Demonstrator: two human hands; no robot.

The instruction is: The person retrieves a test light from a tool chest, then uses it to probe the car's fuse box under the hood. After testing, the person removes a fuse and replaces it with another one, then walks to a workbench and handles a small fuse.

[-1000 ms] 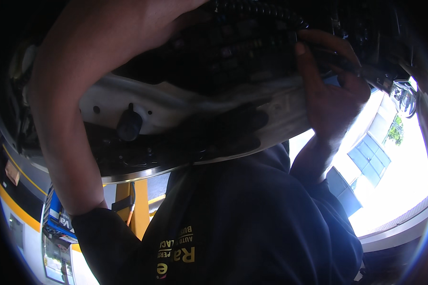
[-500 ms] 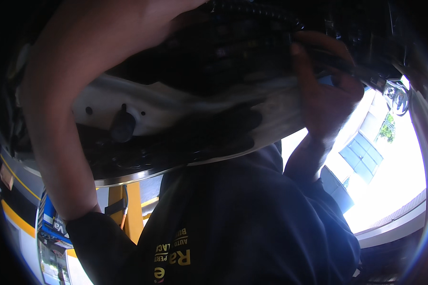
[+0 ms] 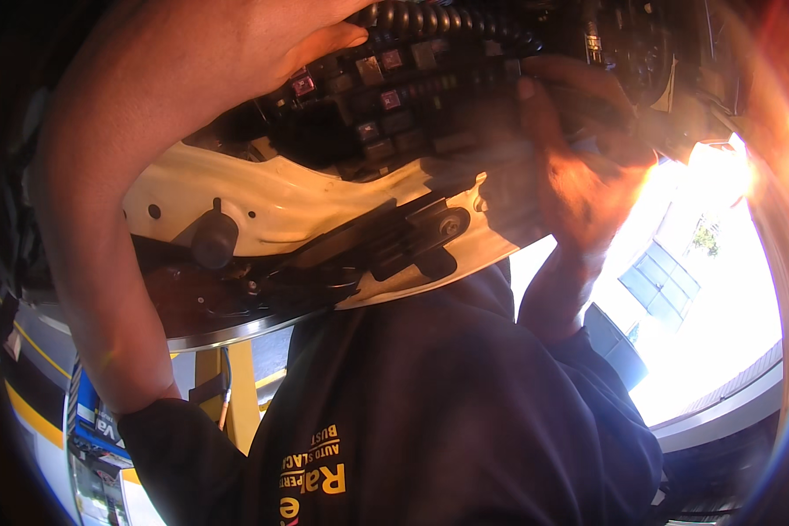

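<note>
Though dim, fuse box with fuses

Top middle of the frame, I see a ribbed tube in glossy plastic. Left of centre, the panel looks like smooth painted metal; the knob against it seems matt rubber. Lower middle, the shirt is soft matt cloth, beside a shiny metal lip.
</note>
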